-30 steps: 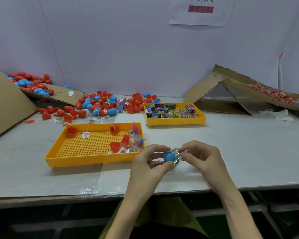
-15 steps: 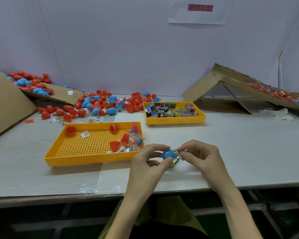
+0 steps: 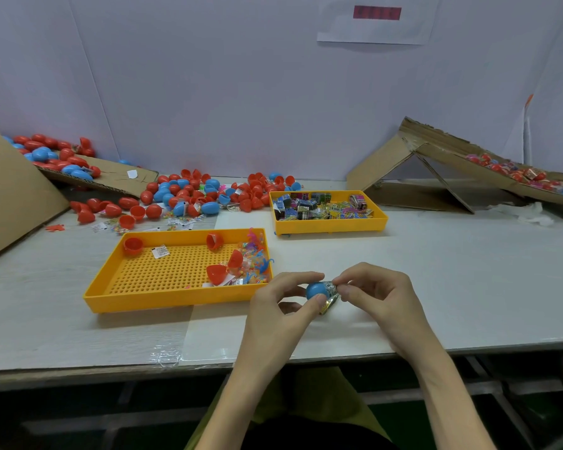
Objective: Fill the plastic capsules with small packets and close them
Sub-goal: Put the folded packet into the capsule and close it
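Observation:
My left hand (image 3: 273,306) grips a blue capsule half (image 3: 316,290) between thumb and fingers, just above the table near its front edge. My right hand (image 3: 376,292) pinches a small shiny packet (image 3: 330,295) at the capsule's open side; part of the packet sticks out below it. The near perforated yellow tray (image 3: 137,287) holds red capsule halves (image 3: 216,274) and a heap of small colourful toys at its right end. The far yellow tray (image 3: 332,225) is full of small printed packets.
A pile of red and blue capsules (image 3: 189,196) lies at the back left of the white table, with more on a cardboard sheet (image 3: 62,160). A propped cardboard ramp (image 3: 436,157) with filled capsules stands at the back right. A white wall rises behind.
Both hands stay in the same place near the front edge. My right fingers have shifted slightly on the packet at the capsule's mouth.

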The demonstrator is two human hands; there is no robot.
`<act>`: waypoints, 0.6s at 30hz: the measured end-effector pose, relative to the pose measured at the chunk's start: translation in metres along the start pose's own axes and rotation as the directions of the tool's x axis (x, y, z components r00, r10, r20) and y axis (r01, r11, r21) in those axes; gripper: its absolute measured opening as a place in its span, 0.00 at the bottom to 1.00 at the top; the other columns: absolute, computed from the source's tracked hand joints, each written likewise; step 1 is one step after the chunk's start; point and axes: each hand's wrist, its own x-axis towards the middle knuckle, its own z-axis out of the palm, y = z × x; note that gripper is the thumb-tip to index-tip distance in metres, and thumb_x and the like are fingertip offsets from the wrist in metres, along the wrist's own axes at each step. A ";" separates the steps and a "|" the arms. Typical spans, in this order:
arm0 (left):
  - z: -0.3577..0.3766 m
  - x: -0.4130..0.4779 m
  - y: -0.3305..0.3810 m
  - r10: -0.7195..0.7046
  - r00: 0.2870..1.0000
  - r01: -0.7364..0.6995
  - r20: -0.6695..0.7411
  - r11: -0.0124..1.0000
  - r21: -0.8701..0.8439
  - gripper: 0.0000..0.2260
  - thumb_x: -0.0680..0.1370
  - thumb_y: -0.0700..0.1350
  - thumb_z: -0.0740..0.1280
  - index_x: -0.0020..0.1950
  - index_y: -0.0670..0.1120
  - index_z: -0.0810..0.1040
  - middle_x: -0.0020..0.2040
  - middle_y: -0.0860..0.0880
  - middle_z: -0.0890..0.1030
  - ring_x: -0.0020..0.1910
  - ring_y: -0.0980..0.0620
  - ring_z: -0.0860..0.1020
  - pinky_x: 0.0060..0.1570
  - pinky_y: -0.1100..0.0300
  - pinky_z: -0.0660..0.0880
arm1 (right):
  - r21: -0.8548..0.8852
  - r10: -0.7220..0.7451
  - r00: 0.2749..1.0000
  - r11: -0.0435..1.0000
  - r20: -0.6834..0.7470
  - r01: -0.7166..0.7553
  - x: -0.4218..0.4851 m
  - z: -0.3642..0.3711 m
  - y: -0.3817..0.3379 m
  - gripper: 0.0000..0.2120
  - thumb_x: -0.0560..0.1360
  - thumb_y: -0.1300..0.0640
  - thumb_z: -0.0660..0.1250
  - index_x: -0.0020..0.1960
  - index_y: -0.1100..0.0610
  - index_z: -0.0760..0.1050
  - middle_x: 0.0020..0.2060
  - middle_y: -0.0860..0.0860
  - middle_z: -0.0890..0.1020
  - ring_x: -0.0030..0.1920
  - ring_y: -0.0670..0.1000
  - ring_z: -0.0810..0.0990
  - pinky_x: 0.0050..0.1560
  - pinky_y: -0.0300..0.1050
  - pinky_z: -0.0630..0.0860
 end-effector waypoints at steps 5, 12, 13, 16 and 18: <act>0.001 0.000 0.001 -0.016 1.000 0.016 0.005 1.000 -0.021 0.08 0.75 0.43 0.75 0.52 0.55 0.86 0.50 0.57 0.85 0.51 0.55 0.83 0.49 0.59 0.81 | -0.019 0.005 1.000 1.000 -0.020 -0.005 0.000 0.001 -0.001 0.11 0.73 0.67 0.73 0.44 0.51 0.85 0.40 0.50 0.85 0.40 0.47 0.82 0.43 0.36 0.77; 0.002 0.000 0.002 -0.033 0.999 0.032 -0.019 0.999 -0.042 0.07 0.75 0.43 0.75 0.51 0.51 0.86 0.48 0.56 0.86 0.49 0.56 0.84 0.45 0.65 0.79 | -0.098 -0.021 0.993 0.995 -0.116 0.009 -0.001 0.003 -0.001 0.12 0.70 0.63 0.77 0.48 0.49 0.82 0.42 0.48 0.84 0.39 0.50 0.82 0.43 0.43 0.80; 0.002 0.000 0.002 -0.034 0.999 0.033 -0.025 0.998 -0.044 0.07 0.75 0.43 0.75 0.51 0.51 0.86 0.48 0.56 0.85 0.49 0.56 0.84 0.45 0.66 0.79 | -0.122 -0.030 0.991 0.992 -0.132 0.013 -0.001 0.005 -0.001 0.11 0.70 0.62 0.78 0.48 0.50 0.81 0.41 0.48 0.83 0.38 0.50 0.82 0.42 0.42 0.80; 0.002 0.000 0.002 -0.031 0.999 0.029 -0.036 0.998 -0.054 0.07 0.75 0.42 0.76 0.51 0.51 0.85 0.48 0.56 0.85 0.49 0.57 0.84 0.45 0.66 0.79 | -0.174 -0.039 0.988 0.985 -0.150 0.013 -0.002 0.007 0.001 0.10 0.69 0.60 0.78 0.43 0.51 0.79 0.37 0.47 0.83 0.37 0.48 0.81 0.39 0.37 0.78; 0.002 0.000 0.003 -0.024 0.999 0.021 -0.048 0.998 -0.057 0.07 0.74 0.42 0.76 0.50 0.51 0.85 0.48 0.57 0.85 0.49 0.57 0.84 0.45 0.67 0.79 | -0.206 -0.039 0.990 0.979 -0.136 0.010 -0.003 0.008 0.002 0.08 0.69 0.58 0.78 0.41 0.50 0.80 0.36 0.46 0.83 0.37 0.46 0.82 0.39 0.36 0.77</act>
